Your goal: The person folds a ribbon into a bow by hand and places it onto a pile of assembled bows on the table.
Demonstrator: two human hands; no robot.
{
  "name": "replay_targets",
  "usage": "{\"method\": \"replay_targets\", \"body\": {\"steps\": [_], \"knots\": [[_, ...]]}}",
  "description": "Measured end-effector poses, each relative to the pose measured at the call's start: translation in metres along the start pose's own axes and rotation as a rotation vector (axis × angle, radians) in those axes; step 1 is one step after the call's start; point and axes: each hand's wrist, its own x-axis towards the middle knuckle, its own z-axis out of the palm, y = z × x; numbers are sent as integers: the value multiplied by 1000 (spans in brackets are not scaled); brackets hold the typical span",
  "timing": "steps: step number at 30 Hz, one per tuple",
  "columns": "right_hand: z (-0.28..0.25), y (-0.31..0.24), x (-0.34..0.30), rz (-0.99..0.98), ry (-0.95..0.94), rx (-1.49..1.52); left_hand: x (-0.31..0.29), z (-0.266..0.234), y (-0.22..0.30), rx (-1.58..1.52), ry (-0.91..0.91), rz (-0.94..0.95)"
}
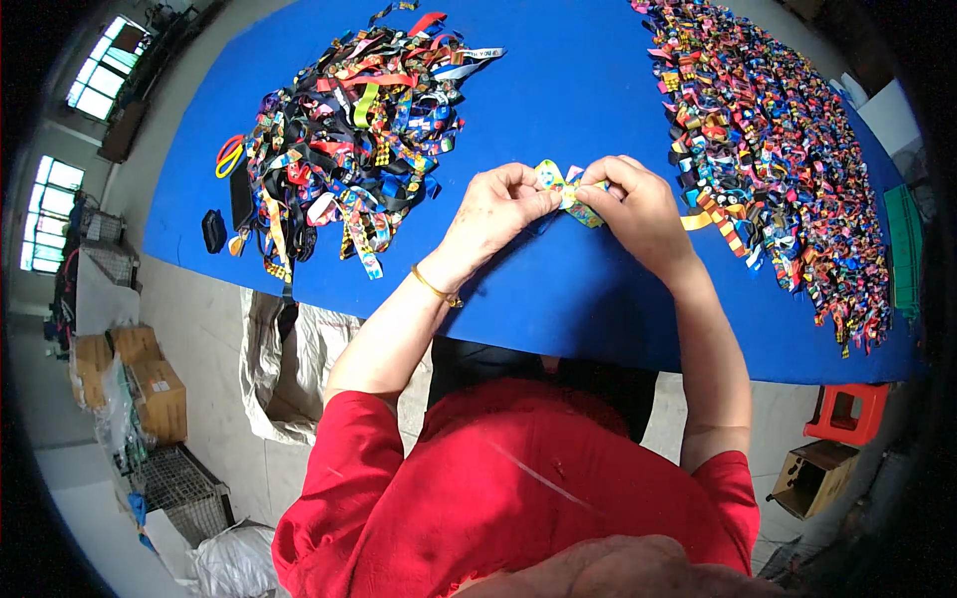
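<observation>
Both of my hands meet over the blue table, pinching a short, colourful printed ribbon strap [580,211] with yellow, green and pink on it. My left hand [503,207] grips it from the left, thumb against fingers. From the right, my right hand [636,211] pinches it with thumb and forefinger. Parts of the strap stick up and down between the fingertips; the rest is hidden by my hands. A gold-coloured bangle [436,286] circles my left wrist.
On the blue table [558,80], a loose heap of mixed straps [349,149] lies left. A wide, dense spread of straps [778,149] covers the right. A white sack [289,369] stands below the front edge; a red stool [847,414] and cardboard box [814,480] are lower right.
</observation>
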Motion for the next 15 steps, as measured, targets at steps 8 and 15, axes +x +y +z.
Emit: {"method": "replay_targets", "body": {"steps": [8,15], "knots": [[4,11,10,136,-54,60,8,5,0,57,32,-35],[19,29,16,150,-34,-85,24,6,-11,199,88,-95]]}}
